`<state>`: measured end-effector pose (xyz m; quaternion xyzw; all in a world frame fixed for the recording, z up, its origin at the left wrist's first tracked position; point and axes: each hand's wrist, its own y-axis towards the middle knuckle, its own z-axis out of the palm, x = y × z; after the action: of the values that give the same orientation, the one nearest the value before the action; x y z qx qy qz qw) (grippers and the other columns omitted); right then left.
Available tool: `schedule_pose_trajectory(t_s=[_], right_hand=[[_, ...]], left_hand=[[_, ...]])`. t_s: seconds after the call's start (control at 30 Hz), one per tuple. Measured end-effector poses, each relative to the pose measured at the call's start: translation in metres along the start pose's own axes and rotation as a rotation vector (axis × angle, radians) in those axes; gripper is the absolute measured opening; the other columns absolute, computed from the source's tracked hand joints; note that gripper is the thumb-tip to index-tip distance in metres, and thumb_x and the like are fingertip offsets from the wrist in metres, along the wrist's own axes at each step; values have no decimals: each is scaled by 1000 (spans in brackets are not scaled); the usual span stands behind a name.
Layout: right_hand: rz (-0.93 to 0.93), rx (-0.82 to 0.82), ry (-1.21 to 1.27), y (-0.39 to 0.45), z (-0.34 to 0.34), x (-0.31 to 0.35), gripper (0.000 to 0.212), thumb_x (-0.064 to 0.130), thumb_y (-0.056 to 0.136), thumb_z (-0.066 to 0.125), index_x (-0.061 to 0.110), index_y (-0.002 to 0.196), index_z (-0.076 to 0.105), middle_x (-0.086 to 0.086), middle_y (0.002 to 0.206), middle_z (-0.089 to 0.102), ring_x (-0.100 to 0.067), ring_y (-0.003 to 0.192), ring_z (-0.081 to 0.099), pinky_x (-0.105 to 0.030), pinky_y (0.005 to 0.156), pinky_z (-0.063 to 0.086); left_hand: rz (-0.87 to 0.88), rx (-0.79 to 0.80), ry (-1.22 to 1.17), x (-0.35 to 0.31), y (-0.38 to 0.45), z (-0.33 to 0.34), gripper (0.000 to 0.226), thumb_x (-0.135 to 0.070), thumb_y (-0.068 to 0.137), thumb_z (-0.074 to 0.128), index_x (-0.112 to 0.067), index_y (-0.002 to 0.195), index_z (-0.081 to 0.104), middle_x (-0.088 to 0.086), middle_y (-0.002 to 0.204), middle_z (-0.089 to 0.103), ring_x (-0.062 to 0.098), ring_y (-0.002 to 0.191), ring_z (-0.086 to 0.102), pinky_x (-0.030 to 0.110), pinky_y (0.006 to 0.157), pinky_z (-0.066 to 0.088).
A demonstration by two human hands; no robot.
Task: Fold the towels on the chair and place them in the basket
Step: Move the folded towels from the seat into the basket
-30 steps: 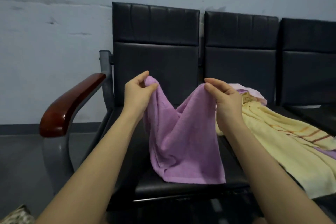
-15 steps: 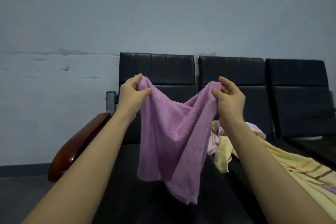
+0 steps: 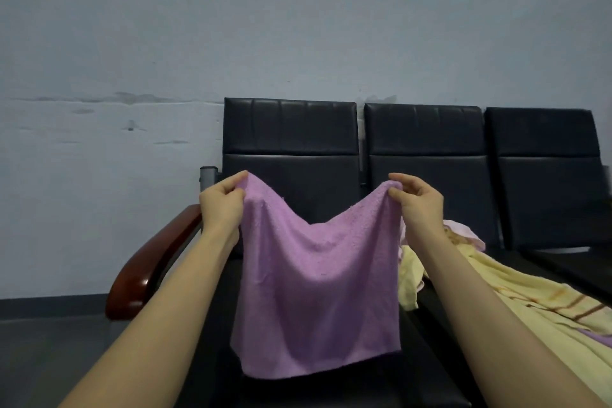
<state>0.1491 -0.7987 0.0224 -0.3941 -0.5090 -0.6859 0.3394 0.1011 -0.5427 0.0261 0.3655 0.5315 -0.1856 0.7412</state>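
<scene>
A purple towel [image 3: 314, 291] hangs spread in the air over the left seat of the black chair row [image 3: 291, 129]. My left hand [image 3: 223, 205] pinches its upper left corner. My right hand [image 3: 419, 202] pinches the upper right corner. The top edge sags between them and the bottom edge hangs free. A yellow towel with brown stripes [image 3: 516, 301] lies crumpled on the middle seat to the right, with a pink towel [image 3: 463, 232] behind it. No basket is in view.
A brown wooden armrest [image 3: 149, 265] stands at the left end of the chair row. A pale grey wall [image 3: 298, 26] rises behind the seats. Dark floor [image 3: 49, 358] shows at the lower left.
Both hands have lifted the purple towel off the seat and moved apart, so it now hangs spread open. The camera has tilted upward.
</scene>
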Motion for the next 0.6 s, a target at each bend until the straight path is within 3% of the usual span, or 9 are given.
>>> schedule_pose_trajectory(t_s=[0.1, 0.17, 0.27, 0.47, 0.6], right_hand=[[-5, -30, -71, 1, -2, -5, 13, 6, 90, 62, 15, 93, 71, 7, 86, 66, -1, 83, 57, -11, 64, 41], [-20, -35, -129, 3, -4, -8, 12, 8, 91, 62, 14, 92, 72, 7, 85, 66, -1, 83, 58, -12, 67, 42], [-26, -46, -195, 6, -6, -14, 11, 12, 92, 62, 17, 92, 72, 9, 83, 65, -1, 82, 56, -19, 72, 46], [66, -65, -132, 5, -12, -24, 11, 9, 91, 62, 13, 94, 71, 7, 84, 64, -5, 83, 57, -34, 83, 51], [79, -94, -68, 6, -15, -27, 15, 7, 92, 61, 13, 102, 70, 6, 91, 64, -8, 88, 58, -33, 85, 51]], left_hand=[[-12, 77, 22, 4, -2, -4, 40, 1, 93, 52, -19, 126, 61, -9, 106, 58, 16, 102, 58, 26, 84, 50], [13, 95, 87, 8, -1, -6, 37, -2, 95, 52, -19, 127, 60, -6, 113, 59, 14, 104, 56, 25, 85, 47], [39, 47, 158, 12, 0, -9, 29, -12, 93, 60, -13, 122, 64, 2, 124, 62, 20, 117, 54, 34, 99, 43], [13, -78, 112, 26, -3, -14, 22, -12, 86, 68, -10, 108, 71, 4, 106, 69, 15, 97, 60, 23, 84, 45], [-6, -115, 94, 30, -1, -17, 22, -8, 89, 64, -9, 111, 69, 6, 109, 68, 18, 100, 61, 26, 88, 47]])
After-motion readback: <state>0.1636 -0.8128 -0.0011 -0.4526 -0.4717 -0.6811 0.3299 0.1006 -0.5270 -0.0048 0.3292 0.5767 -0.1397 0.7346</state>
